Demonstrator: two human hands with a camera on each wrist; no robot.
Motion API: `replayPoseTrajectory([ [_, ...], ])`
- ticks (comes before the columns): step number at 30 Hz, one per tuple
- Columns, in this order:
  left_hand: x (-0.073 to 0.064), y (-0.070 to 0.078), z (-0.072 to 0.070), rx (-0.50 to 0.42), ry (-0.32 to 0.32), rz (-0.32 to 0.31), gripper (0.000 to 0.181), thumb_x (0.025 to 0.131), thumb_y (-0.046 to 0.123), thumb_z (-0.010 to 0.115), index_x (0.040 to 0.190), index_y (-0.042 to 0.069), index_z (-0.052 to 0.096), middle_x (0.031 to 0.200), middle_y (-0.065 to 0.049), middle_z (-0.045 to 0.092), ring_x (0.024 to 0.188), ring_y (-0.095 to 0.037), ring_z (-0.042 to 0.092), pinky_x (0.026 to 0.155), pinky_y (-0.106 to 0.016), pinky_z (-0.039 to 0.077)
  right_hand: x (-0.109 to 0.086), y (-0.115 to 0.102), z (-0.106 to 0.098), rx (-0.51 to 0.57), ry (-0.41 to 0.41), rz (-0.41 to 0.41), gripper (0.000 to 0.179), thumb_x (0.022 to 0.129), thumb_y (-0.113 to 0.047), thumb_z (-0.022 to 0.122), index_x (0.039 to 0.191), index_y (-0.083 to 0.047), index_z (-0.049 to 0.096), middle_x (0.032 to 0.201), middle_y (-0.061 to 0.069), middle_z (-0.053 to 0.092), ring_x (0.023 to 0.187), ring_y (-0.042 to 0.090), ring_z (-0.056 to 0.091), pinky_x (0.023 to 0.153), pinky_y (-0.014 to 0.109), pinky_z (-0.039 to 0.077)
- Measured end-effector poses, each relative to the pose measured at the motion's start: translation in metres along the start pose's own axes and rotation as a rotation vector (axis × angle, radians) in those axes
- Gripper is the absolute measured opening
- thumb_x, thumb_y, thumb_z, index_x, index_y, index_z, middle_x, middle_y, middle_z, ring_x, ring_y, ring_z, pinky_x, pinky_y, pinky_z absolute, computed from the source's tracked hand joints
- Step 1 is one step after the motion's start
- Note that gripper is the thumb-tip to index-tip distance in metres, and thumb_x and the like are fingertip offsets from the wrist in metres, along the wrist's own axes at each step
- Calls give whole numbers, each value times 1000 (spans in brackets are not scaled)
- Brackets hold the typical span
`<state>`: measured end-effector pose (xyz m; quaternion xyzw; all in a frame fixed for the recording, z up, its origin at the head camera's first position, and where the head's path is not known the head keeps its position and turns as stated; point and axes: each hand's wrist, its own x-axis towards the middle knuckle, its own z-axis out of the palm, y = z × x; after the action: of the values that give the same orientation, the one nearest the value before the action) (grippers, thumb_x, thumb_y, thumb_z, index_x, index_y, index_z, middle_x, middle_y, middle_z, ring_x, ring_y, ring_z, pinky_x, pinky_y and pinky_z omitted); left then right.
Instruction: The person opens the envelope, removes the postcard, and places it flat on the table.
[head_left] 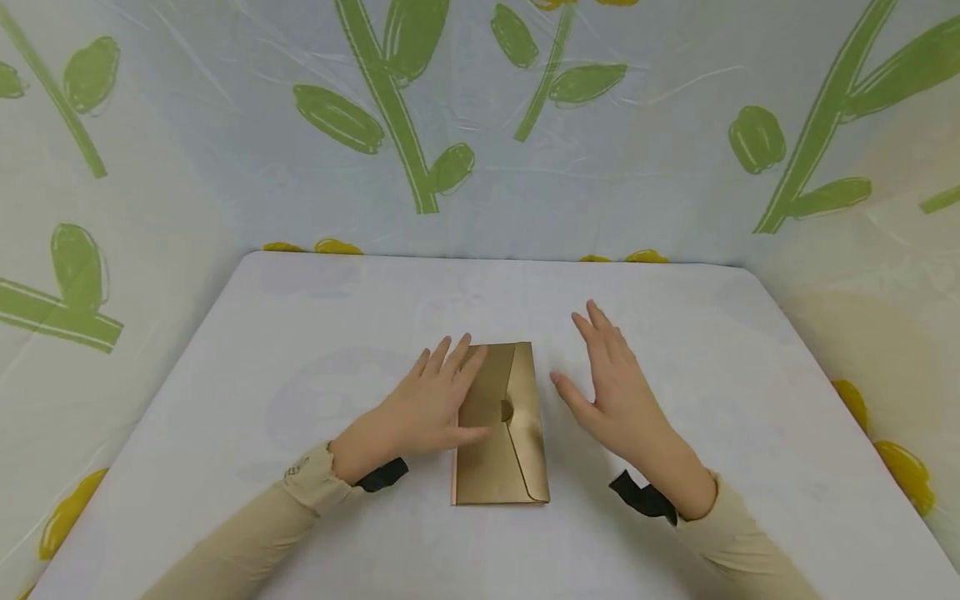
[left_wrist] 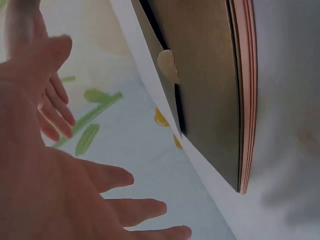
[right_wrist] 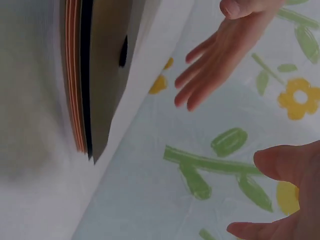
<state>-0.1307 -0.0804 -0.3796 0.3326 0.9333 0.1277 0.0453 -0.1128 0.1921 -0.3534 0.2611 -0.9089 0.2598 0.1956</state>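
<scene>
A flat gold envelope-like folder lies on the white table, its long sides running away from me. A slanted flap crosses its top, with a small rounded tab near the middle. Several pink layers show along its edge in the left wrist view. My left hand is over the folder's left side, fingers spread and straight; the wrist views show it apart from the folder. To the right of the folder, my right hand is raised with fingers extended and thumb apart, holding nothing.
The white tabletop has rounded far corners. Pale cloth walls with green leaves and yellow flowers stand behind it and at both sides. A black strap shows at my right wrist, another at my left.
</scene>
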Motion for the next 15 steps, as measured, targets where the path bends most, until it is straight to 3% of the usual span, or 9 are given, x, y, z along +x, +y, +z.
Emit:
replayPoseTrajectory([
  [6, 12, 4, 23, -29, -151, 5, 132, 71, 84, 62, 160, 8, 0, 163, -22, -9, 147, -49, -6, 114, -64, 14, -10, -9, 27, 29, -208, 43, 78, 97, -29, 64, 153, 5, 22, 162, 25, 13, 147, 41, 18, 113, 61, 22],
  [11, 17, 3, 37, -19, -181, 8, 140, 65, 87, 64, 159, 5, 1, 162, -25, -12, 145, -51, -11, 113, -62, 19, -17, -12, 41, 114, -432, 123, 87, 97, -35, 64, 154, 10, 15, 161, 28, 3, 148, 45, 8, 112, 62, 21],
  [15, 17, 3, 40, -19, -199, 6, 138, 64, 85, 67, 159, 2, 7, 161, -28, -9, 143, -55, -11, 113, -62, 20, -19, -12, 46, 206, -620, 222, 97, 95, -38, 66, 155, 9, 7, 161, 27, -7, 148, 45, -4, 114, 61, 16],
])
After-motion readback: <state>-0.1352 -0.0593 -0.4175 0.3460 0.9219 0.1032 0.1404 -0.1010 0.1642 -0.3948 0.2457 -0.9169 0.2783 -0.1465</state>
